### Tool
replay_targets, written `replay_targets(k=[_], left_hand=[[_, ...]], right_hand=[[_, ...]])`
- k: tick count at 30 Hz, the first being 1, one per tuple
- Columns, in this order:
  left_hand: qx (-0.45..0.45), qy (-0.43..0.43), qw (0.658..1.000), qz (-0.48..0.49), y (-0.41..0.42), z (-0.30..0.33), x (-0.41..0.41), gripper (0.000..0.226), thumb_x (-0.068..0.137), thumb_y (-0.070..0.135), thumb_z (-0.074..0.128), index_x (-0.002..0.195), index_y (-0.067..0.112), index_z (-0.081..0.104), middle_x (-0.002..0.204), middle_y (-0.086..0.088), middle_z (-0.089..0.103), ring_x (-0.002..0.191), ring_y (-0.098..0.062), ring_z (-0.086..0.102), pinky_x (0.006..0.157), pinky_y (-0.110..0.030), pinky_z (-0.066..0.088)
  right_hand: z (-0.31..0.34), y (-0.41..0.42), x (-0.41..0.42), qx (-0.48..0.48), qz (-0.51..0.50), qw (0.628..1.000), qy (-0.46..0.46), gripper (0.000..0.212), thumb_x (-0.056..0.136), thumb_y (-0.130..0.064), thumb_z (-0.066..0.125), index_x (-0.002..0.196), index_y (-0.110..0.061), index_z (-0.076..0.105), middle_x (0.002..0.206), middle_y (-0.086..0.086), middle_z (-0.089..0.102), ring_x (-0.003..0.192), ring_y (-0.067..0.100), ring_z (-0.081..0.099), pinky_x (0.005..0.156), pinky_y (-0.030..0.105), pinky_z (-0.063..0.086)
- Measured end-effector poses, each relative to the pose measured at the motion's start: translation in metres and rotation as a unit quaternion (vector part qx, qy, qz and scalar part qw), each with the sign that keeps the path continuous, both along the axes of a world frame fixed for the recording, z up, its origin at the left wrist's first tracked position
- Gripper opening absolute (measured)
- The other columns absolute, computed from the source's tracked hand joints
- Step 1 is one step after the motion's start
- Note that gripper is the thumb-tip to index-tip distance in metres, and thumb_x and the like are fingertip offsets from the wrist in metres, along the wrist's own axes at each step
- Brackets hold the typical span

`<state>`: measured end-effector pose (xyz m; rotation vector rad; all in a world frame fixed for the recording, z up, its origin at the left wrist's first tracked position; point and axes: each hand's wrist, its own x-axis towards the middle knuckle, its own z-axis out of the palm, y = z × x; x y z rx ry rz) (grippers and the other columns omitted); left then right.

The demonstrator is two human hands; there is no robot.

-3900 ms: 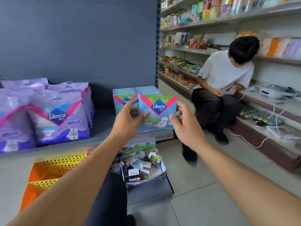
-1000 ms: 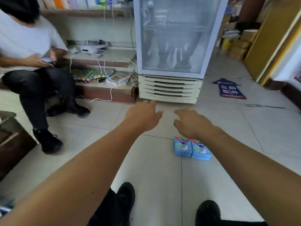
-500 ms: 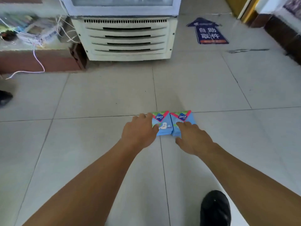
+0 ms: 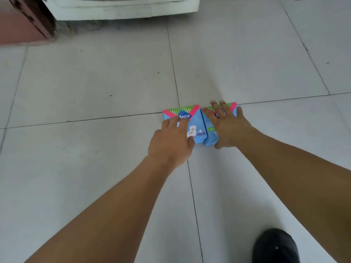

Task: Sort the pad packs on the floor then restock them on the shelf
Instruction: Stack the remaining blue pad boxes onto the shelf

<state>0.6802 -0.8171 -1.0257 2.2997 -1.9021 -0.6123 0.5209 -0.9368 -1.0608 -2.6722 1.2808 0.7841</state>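
Two blue Libresse pad packs lie side by side on the grey tiled floor. My left hand [image 4: 171, 140] rests on the near left part of the left pad pack [image 4: 196, 122], thumb along its front edge. My right hand [image 4: 227, 125] lies flat over the right pad pack [image 4: 209, 136], fingers spread across its top and thumb at its right side. Both packs sit flat on the floor. Most of the right pack is hidden under my hand. The shelf is out of view.
The white base of a fridge [image 4: 121, 8] stands at the far top of the view, with a reddish-brown plinth [image 4: 20, 23] to its left. My black shoe [image 4: 275, 245] is at the bottom right. Bare floor tiles surround the packs.
I turned from the shelf to the floor. Over the last second both hands came down onto the two packs, and my right hand now spreads further across the right pack.
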Motion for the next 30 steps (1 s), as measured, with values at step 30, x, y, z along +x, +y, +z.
replay_targets(k=[30], left_hand=[[-0.102,0.447,0.857,0.236,0.265,0.344,0.069,0.049,0.084,0.007,0.072,0.128,0.014,0.050,0.106,-0.011,0.072,0.088,-0.017,0.068,0.079,-0.031,0.055]], right_hand=[[0.370,0.241,0.056,-0.081,0.175,0.890,-0.413,0.116,0.067,-0.085,0.052,0.153,-0.031,-0.004,0.161,-0.001,-0.002,0.149,0.022,-0.001,0.121,0.043,0.011]])
